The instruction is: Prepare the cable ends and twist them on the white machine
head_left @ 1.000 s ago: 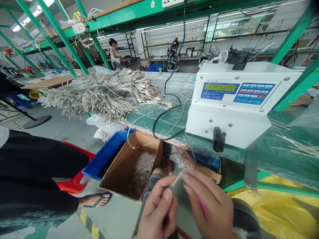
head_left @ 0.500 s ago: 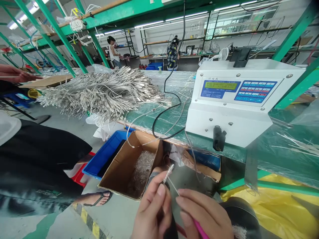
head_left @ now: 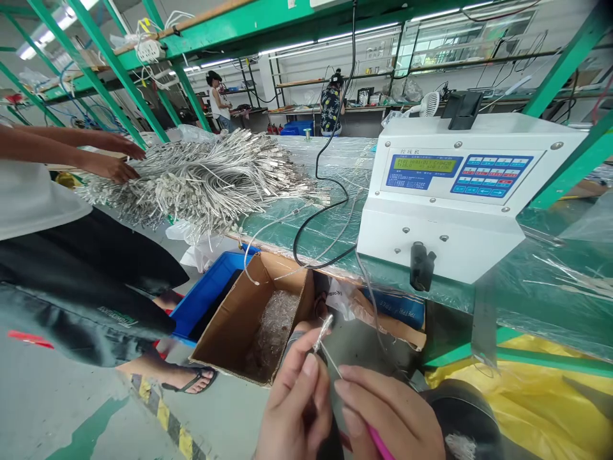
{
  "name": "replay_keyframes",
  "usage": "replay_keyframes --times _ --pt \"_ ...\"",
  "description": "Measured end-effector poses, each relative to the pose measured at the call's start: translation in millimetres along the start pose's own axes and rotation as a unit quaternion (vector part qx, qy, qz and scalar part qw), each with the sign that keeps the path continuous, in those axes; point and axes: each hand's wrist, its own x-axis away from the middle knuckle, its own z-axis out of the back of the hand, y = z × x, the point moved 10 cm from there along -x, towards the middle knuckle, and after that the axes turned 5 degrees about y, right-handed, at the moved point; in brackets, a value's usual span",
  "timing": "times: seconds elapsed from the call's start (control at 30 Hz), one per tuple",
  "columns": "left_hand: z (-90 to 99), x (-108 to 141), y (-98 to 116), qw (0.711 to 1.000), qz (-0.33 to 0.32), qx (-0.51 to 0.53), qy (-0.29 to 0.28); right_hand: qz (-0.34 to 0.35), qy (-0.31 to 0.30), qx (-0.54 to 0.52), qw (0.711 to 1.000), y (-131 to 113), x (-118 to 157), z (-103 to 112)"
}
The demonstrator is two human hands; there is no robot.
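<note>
Pinching tight now, the left hand (head_left: 294, 399) has its grip clamped on a metal-tipped wire (head_left: 324, 333), held just right of the cardboard box (head_left: 239, 326), while the right hand (head_left: 387, 412) curls its grip around a pink stick (head_left: 380, 442). Well off left, a co-worker's hands (head_left: 112, 158) touch the wire bundle (head_left: 201, 182) on the worktop (head_left: 325, 217).

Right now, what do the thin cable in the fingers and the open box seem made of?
The thin cable looks like braided metal, dull silver, ending in a shinier metal sleeve; it is too small to be sure. The open box looks like cardboard: matte brown, folded flaps.
</note>
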Motion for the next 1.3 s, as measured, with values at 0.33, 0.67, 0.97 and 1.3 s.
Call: replay_keyframes --times 0.33,0.67,0.97,1.3 --pt "-1.0 0.4 -0.4 1.0 -0.001 0.005 -0.002 0.026 -0.015 0.005 1.0 -3.4 1.1 0.4" --pt "1.3 1.1 -12.4 1.0 0.021 -0.005 -0.006 0.099 -0.074 0.049 0.991 -2.7 -5.6 -3.0" --pt "-6.2 17.3 -28.8 0.995 0.094 -0.008 0.011 0.004 -0.005 0.091 0.996 48.4 -23.9 24.2" --pt "-0.8 0.4 -18.8 0.999 0.041 0.035 0.0 0.041 -0.068 0.028 0.996 3.4 -0.4 13.1"
